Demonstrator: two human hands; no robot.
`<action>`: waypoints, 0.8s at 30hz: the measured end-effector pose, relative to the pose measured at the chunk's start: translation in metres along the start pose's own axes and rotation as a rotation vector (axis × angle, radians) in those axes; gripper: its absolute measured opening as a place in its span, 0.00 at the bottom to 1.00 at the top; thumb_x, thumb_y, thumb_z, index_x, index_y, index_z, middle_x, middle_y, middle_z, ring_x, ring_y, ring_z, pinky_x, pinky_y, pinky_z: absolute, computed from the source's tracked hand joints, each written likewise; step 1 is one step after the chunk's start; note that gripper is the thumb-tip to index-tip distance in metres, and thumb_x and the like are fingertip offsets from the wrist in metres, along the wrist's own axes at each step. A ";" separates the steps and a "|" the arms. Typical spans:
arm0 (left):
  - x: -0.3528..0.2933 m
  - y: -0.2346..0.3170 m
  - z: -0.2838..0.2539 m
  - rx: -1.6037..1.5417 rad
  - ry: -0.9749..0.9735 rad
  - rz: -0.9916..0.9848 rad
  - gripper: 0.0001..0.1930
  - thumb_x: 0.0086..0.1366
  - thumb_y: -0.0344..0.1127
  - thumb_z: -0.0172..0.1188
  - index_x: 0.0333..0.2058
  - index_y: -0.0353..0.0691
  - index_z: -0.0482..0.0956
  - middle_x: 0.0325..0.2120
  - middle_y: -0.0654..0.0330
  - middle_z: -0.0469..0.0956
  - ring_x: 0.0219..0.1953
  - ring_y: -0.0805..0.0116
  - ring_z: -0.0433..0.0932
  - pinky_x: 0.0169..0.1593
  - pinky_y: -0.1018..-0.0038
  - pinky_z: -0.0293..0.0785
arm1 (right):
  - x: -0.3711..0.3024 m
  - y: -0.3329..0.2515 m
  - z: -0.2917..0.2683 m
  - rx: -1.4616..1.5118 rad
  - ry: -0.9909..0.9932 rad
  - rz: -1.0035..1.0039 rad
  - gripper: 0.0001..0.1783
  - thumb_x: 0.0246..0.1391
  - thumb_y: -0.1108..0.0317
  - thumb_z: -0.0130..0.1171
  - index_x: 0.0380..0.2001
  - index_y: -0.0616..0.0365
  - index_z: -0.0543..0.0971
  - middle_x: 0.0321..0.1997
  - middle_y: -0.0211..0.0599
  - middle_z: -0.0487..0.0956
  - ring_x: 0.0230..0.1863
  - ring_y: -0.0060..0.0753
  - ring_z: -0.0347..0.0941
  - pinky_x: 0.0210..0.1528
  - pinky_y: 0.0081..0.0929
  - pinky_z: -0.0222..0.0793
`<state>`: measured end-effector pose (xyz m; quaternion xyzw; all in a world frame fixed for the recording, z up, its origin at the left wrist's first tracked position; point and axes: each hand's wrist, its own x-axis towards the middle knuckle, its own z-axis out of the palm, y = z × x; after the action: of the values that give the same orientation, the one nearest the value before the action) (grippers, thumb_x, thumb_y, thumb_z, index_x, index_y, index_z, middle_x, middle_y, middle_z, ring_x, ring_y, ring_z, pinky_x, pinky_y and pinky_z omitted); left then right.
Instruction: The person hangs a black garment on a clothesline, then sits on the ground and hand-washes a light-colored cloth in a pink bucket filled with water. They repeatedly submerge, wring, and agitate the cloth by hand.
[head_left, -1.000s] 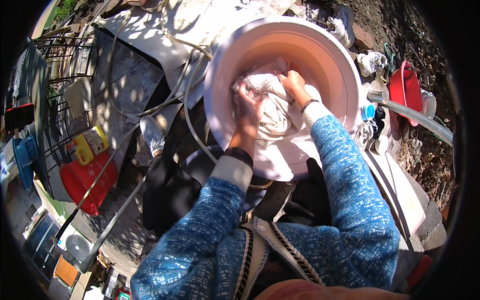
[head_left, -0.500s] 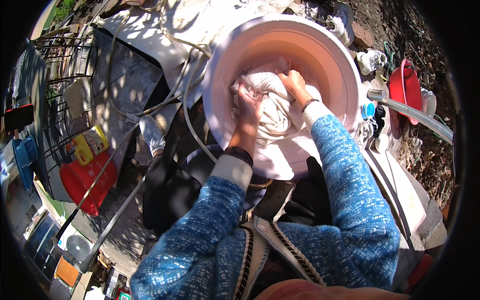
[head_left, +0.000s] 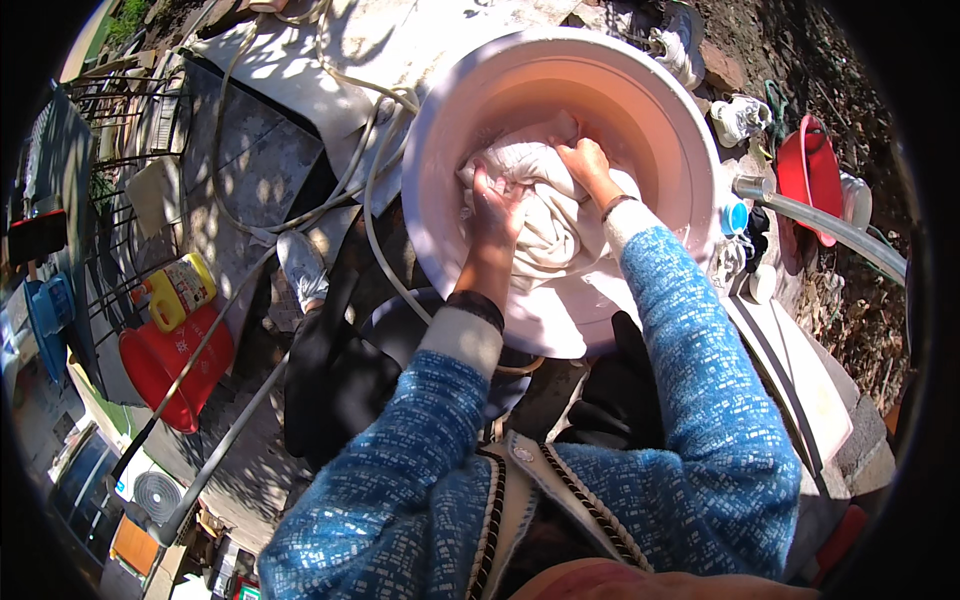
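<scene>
A wet white cloth [head_left: 548,232] lies bunched and folded in a large pale basin [head_left: 690,180] whose inner wall looks pinkish in the sun. At the cloth's left side, my left hand [head_left: 492,208] grips it in a cupped hold, and part of its fingers is hidden in the folds. My right hand [head_left: 588,165] is closed on the upper right part of the same cloth, knuckles up. Both forearms, in blue patterned sleeves with pale cuffs, reach over the basin's near rim. A little water shows around the cloth.
A pale hose [head_left: 372,215] loops left of the basin. Farther left are a red dustpan-like scoop [head_left: 180,370] and a yellow jug [head_left: 180,290]. On the right stand a white shoe [head_left: 741,121], a blue-capped container [head_left: 736,217], a red basin [head_left: 808,180] and a clear pipe [head_left: 840,235].
The basin and cloth sit very slightly farther left in the picture. Both hands keep their places on the cloth, with only a small shift of the left fingers.
</scene>
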<state>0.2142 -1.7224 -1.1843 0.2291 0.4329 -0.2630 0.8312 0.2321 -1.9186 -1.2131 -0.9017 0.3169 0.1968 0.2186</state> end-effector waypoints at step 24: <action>-0.002 -0.026 0.016 -0.079 -0.320 0.000 0.21 0.72 0.55 0.40 0.31 0.45 0.69 0.29 0.63 0.70 0.35 0.66 0.72 0.43 0.65 0.71 | -0.108 -0.069 -0.021 0.441 0.045 -0.402 0.19 0.60 0.48 0.55 0.38 0.55 0.73 0.32 0.56 0.81 0.37 0.66 0.77 0.40 0.51 0.71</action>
<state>0.2068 -1.7515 -1.1784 0.1517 0.3047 -0.2789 0.8980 0.2043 -1.8288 -1.1238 -0.8813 0.1719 0.0559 0.4367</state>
